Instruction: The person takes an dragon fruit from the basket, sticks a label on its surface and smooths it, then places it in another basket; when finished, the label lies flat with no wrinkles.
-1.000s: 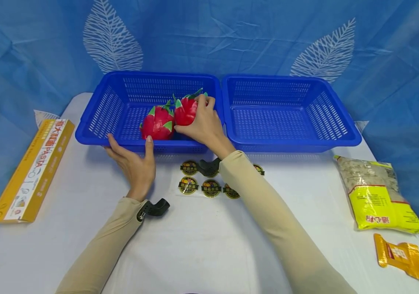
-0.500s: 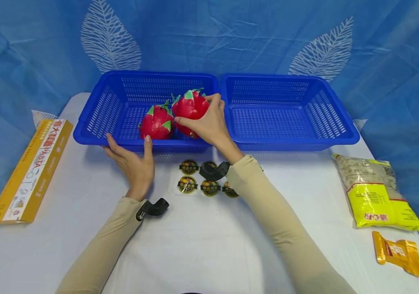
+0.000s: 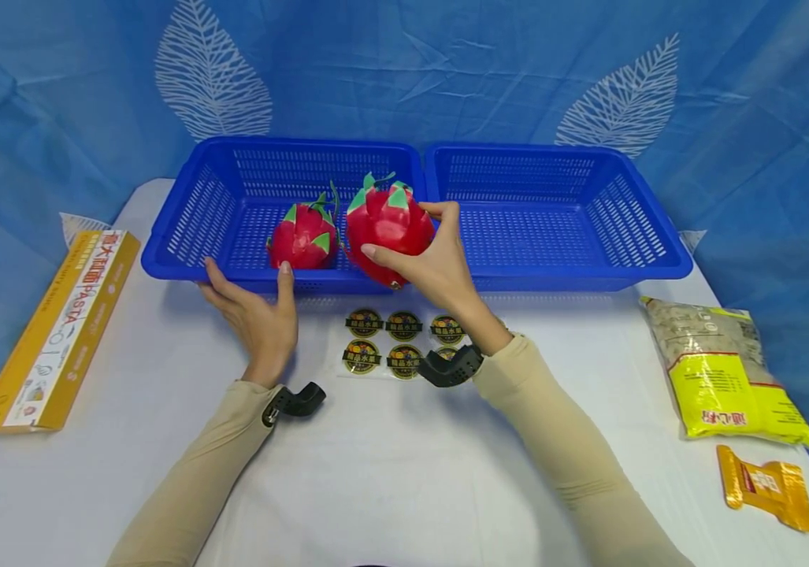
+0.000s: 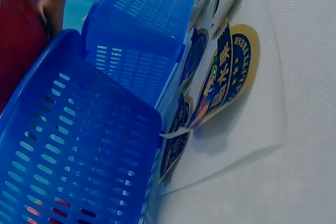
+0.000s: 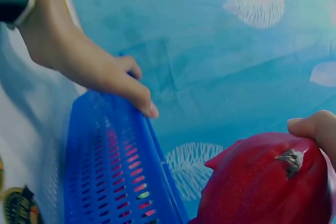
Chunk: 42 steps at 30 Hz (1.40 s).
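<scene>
My right hand (image 3: 447, 272) grips a red dragon fruit (image 3: 390, 224) with green-tipped scales, thumb in front and fingers behind. The fruit is raised over the front right part of the left blue basket (image 3: 305, 144); its stem end shows in the right wrist view, where the same dragon fruit (image 5: 252, 187) fills the lower right. Another dragon fruit (image 3: 301, 238) lies inside that basket. My left hand (image 3: 260, 323) rests at the basket's front edge, fingers extended, with thumb and index fingertips on the rim. The left wrist view shows the basket wall (image 4: 79, 140) close up.
An adjoining blue basket (image 3: 532, 283) stands to the right. Round fruit stickers (image 3: 361, 357) lie on a sheet in front. At left is a pasta box (image 3: 57, 331); at right lie a yellow-and-clear bag (image 3: 730, 374) and an orange wrapped packet (image 3: 766, 486).
My right hand has lifted the dragon fruit out of the left basket's right end and brought it toward me and slightly right. The left hand stays at the rim.
</scene>
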Each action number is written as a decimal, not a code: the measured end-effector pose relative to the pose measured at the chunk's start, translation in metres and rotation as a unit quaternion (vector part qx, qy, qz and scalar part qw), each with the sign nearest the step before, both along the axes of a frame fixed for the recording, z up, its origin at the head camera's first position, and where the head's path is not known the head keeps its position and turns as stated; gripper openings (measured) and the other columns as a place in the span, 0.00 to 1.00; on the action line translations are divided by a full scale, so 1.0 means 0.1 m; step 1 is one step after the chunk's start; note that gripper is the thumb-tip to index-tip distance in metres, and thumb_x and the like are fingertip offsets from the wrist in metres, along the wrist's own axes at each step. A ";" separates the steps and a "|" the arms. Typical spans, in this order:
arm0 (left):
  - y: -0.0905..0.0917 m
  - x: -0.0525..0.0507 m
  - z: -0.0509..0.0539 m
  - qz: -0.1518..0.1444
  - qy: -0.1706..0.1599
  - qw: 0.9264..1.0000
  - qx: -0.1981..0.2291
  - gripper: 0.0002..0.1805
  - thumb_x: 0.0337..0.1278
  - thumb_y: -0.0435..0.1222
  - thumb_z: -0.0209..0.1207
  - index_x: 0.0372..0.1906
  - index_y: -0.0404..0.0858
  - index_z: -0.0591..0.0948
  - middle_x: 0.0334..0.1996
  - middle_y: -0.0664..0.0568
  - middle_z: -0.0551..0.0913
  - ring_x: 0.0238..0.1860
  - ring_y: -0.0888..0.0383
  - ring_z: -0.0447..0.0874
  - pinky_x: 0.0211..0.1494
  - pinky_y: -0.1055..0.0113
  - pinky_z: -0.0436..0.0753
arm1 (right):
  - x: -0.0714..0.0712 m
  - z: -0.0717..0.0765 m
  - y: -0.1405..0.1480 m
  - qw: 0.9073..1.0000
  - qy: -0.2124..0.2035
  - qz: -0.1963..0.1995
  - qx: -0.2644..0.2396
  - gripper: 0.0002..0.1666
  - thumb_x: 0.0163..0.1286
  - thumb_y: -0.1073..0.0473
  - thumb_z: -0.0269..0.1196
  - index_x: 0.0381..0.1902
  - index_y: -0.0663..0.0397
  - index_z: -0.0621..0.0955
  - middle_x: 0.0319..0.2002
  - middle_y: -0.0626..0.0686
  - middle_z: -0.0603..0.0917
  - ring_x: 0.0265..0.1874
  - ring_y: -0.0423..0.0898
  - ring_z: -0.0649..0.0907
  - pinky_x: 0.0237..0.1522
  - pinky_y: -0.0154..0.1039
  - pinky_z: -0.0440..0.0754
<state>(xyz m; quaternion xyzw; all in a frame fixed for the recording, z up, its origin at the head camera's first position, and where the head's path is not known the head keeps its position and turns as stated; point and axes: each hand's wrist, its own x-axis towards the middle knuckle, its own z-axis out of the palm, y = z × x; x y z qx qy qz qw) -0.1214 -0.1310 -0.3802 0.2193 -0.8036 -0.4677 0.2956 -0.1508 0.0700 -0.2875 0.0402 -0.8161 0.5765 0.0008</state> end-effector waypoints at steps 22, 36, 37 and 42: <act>-0.02 -0.01 -0.04 0.004 -0.003 1.000 -0.005 0.51 0.51 0.62 0.51 0.70 0.43 0.40 0.70 0.39 0.35 0.72 0.50 0.30 0.74 0.58 0.39 | 1.07 -0.50 0.35 0.996 0.065 0.025 -0.058 0.51 0.40 0.58 0.75 0.56 0.54 0.56 0.65 0.45 0.56 0.59 0.53 0.69 0.47 0.46 0.80; -0.03 -0.01 -0.03 0.004 0.000 1.000 0.001 0.51 0.50 0.62 0.51 0.70 0.43 0.40 0.70 0.39 0.35 0.72 0.51 0.30 0.74 0.58 0.39 | 1.67 -0.96 0.33 0.986 0.119 0.083 -0.078 0.52 0.38 0.61 0.75 0.55 0.65 0.55 0.65 0.52 0.55 0.57 0.47 0.70 0.45 0.38 0.81; -0.03 -0.01 -0.03 0.004 -0.001 1.000 0.001 0.51 0.50 0.62 0.51 0.70 0.43 0.40 0.70 0.39 0.35 0.72 0.50 0.30 0.74 0.58 0.39 | 1.70 -0.97 0.32 0.987 0.113 0.086 -0.077 0.52 0.39 0.60 0.75 0.55 0.64 0.55 0.65 0.52 0.55 0.57 0.47 0.70 0.45 0.37 0.81; -0.02 -0.01 -0.02 0.002 -0.003 1.000 -0.001 0.51 0.50 0.62 0.51 0.70 0.44 0.40 0.70 0.40 0.35 0.72 0.50 0.30 0.74 0.58 0.39 | 1.84 -1.04 0.31 0.991 0.072 0.096 -0.066 0.50 0.42 0.58 0.74 0.57 0.60 0.55 0.65 0.51 0.54 0.58 0.45 0.69 0.44 0.36 0.81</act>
